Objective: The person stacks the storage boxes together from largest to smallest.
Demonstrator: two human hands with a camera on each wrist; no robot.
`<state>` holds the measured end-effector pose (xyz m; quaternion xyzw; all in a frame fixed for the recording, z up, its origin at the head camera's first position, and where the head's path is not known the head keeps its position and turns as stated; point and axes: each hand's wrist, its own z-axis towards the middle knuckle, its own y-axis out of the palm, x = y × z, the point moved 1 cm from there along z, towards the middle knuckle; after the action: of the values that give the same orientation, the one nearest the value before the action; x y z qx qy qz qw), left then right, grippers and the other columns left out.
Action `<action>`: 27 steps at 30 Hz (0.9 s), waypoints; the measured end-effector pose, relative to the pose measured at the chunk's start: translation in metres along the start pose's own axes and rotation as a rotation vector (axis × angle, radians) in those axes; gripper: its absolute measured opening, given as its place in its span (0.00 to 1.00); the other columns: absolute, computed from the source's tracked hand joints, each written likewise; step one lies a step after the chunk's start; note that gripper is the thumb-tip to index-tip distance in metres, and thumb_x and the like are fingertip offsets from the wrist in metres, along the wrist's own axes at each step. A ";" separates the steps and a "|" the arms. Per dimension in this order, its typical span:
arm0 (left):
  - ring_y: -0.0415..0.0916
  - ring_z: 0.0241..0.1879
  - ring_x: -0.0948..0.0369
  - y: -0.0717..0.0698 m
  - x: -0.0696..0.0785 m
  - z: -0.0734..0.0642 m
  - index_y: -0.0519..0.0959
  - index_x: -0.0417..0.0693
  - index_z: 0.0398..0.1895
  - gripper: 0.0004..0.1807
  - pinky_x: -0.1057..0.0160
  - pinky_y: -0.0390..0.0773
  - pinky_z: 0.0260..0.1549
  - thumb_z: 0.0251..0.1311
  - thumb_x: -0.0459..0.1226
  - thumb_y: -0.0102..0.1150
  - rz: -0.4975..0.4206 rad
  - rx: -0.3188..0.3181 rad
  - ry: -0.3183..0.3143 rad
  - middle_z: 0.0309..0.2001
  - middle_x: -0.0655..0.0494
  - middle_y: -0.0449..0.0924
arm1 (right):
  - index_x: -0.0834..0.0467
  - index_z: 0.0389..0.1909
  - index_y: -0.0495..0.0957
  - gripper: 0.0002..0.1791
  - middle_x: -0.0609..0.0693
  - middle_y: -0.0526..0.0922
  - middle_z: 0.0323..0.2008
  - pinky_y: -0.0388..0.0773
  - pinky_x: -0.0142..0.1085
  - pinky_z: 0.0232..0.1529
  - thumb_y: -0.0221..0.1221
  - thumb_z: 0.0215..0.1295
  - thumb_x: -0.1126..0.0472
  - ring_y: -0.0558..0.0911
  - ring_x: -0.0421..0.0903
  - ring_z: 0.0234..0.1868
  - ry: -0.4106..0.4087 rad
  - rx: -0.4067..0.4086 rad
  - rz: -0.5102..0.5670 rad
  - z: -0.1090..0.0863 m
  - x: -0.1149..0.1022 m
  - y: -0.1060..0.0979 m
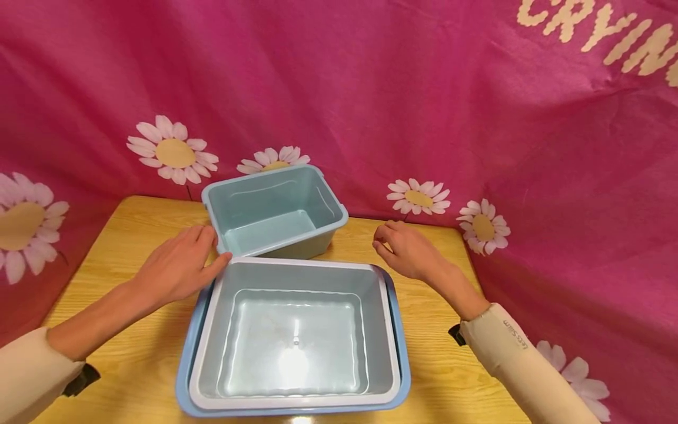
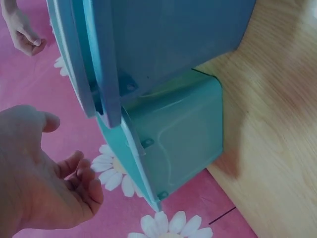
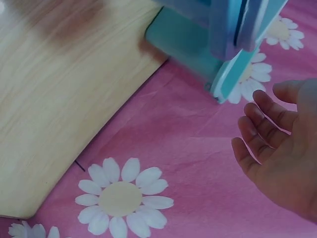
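Nearest the person, a grey plastic bin (image 1: 293,341) sits nested inside a slightly larger blue bin (image 1: 404,359), whose rim shows around it. Behind them a smaller teal bin (image 1: 275,203) stands upright, its front side partly hidden by the nested pair. My left hand (image 1: 182,262) hovers by the corner where the bins meet; the left wrist view shows it apart from the rims, its fingers loosely curled around nothing. To the right of the bins, my right hand (image 1: 408,250) hangs in the air with relaxed, slightly bent fingers, holding nothing.
A light wooden table (image 1: 445,353) carries the bins. Its back and sides border a pink cloth (image 1: 371,106) printed with white daisies and, at upper right, pale lettering.
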<state>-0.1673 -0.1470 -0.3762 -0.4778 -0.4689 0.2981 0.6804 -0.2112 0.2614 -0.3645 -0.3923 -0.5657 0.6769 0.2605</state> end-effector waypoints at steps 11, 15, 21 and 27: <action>0.69 0.38 0.48 0.009 -0.016 0.020 0.69 0.34 0.50 0.26 0.55 0.75 0.29 0.64 0.49 0.59 -0.019 -0.043 -0.072 0.39 0.41 0.71 | 0.63 0.47 0.79 0.13 0.54 0.80 0.40 0.77 0.45 0.48 0.56 0.71 0.58 0.78 0.50 0.42 0.053 -0.051 0.003 0.028 0.023 0.005; 0.69 0.40 0.46 0.011 -0.020 0.025 0.68 0.31 0.54 0.29 0.52 0.77 0.31 0.65 0.49 0.57 -0.028 -0.074 -0.100 0.42 0.38 0.71 | 0.62 0.48 0.79 0.16 0.53 0.80 0.41 0.77 0.45 0.48 0.55 0.72 0.54 0.78 0.50 0.42 0.090 -0.086 -0.025 0.034 0.026 0.008; 0.70 0.44 0.42 0.013 -0.029 0.028 0.65 0.28 0.60 0.34 0.47 0.79 0.34 0.66 0.49 0.55 -0.049 -0.116 -0.135 0.48 0.33 0.70 | 0.62 0.47 0.76 0.15 0.54 0.77 0.38 0.75 0.46 0.49 0.51 0.75 0.54 0.76 0.52 0.42 0.128 -0.104 -0.013 0.047 0.031 0.015; 0.71 0.44 0.42 0.018 -0.037 0.030 0.63 0.28 0.64 0.37 0.50 0.80 0.31 0.66 0.51 0.54 -0.059 -0.132 -0.150 0.49 0.32 0.70 | 0.64 0.50 0.75 0.18 0.57 0.78 0.43 0.73 0.48 0.55 0.49 0.76 0.53 0.77 0.55 0.47 0.157 -0.130 -0.015 0.059 0.032 0.020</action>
<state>-0.2084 -0.1607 -0.4031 -0.4841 -0.5508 0.2814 0.6190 -0.2758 0.2487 -0.3883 -0.4559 -0.5892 0.6039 0.2833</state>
